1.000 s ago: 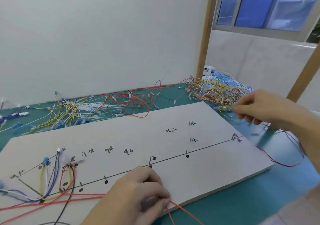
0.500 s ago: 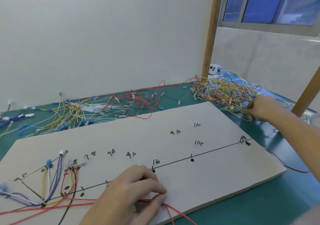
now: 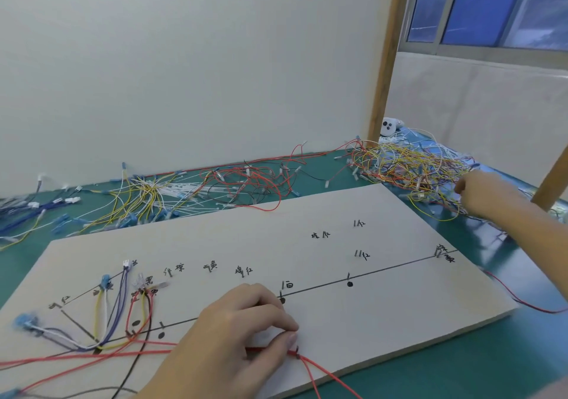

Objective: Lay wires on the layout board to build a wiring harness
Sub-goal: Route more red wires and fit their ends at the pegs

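I am pinching thin red wires (image 3: 310, 365) against the pale layout board (image 3: 384, 315) with my left hand (image 3: 233, 334). They are limp and light, best gripped near an end. My right hand (image 3: 479, 195) has reached farther into the yellow-red wire tangle (image 3: 408, 165); its fingers are too blurred to judge.

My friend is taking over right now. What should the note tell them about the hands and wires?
Left hand: pinches red wires at the layout board's near edge.
Right hand: reaching into the yellow-and-red wire pile on the far right; its grip cannot be seen.
Done: several wires laid at the board's left end.
Left: the marked positions further right are bare.
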Demonstrator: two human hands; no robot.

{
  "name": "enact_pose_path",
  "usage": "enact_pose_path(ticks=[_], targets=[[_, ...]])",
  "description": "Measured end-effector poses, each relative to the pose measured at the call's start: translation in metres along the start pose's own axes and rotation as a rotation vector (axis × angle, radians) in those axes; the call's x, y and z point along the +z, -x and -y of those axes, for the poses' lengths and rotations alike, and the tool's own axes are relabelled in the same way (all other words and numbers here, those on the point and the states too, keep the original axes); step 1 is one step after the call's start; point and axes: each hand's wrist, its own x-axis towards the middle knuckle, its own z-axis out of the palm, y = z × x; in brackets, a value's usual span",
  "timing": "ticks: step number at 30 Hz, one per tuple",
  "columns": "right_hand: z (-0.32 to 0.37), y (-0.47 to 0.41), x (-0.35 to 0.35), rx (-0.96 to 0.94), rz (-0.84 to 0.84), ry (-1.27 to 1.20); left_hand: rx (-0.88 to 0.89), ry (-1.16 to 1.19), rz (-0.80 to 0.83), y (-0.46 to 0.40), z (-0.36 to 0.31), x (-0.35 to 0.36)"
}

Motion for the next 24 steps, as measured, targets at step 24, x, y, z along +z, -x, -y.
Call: enact_pose_path(ticks=[24], targets=[[0.144, 0.143, -0.067, -0.726, -0.329, -1.148, -0.1, 0.225, -0.085, -0.181, -0.057, -0.014]])
